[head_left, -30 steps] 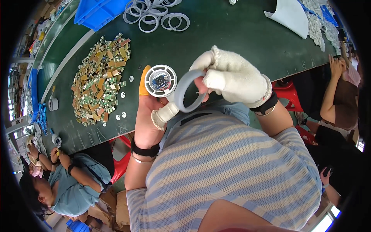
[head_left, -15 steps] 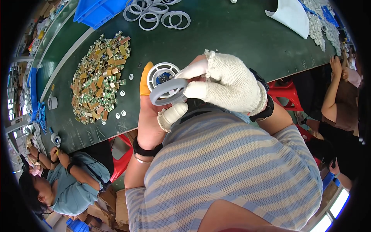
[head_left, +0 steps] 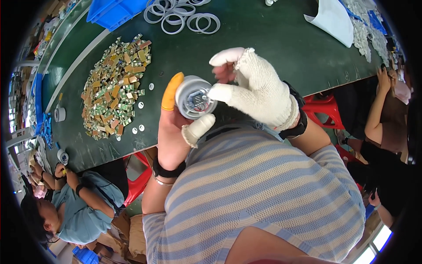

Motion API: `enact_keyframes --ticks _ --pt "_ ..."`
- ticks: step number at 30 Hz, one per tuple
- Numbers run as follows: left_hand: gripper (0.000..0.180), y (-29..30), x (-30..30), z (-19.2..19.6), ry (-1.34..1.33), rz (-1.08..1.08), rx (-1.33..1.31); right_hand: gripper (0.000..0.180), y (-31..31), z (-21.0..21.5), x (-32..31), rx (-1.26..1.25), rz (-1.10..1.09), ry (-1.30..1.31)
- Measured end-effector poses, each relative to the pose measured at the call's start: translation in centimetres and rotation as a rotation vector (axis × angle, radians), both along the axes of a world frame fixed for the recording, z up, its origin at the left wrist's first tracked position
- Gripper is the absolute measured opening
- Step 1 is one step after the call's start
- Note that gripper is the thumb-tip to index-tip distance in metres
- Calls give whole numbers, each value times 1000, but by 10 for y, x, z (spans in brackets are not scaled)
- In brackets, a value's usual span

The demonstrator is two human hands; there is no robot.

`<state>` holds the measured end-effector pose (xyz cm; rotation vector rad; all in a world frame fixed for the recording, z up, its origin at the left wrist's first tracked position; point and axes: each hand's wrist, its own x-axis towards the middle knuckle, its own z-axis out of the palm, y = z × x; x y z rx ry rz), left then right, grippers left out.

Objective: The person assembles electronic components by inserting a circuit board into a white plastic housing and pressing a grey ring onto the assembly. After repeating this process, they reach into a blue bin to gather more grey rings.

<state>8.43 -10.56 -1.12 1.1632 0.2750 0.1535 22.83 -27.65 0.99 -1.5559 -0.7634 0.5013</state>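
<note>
head view: left hand (head_left: 172, 132) is gripping round housing (head_left: 194, 97); right hand (head_left: 259, 92) is hovering wide at its right rim; circuit-board pile (head_left: 115, 90) is lying left of housing.

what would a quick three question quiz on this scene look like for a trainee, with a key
1. Which of the person's own hands holds the round housing?
2. Multiple choice: what colour is the bin near the top of the picture? A) red B) blue C) yellow
3. True or false: the right hand is completely bare.

Key:
1. The left hand.
2. B.
3. False: it wears a cream knit glove.
</note>
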Motion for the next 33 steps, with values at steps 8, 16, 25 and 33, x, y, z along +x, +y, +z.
enact_keyframes --ticks 8,16,25,33 --pt "74 -2 2 -1 -74 -173 426 56 22 5 0 -125 72 -602" --pt "78 12 -7 28 152 -174 859 52 19 10 27 -239 100 -160" --pt "17 141 1 -8 165 40 2103 21 -12 -13 101 -328 -159 -1021" --pt "21 111 -8 -1 163 259 954 17 -48 -4 28 -544 -250 -1038"
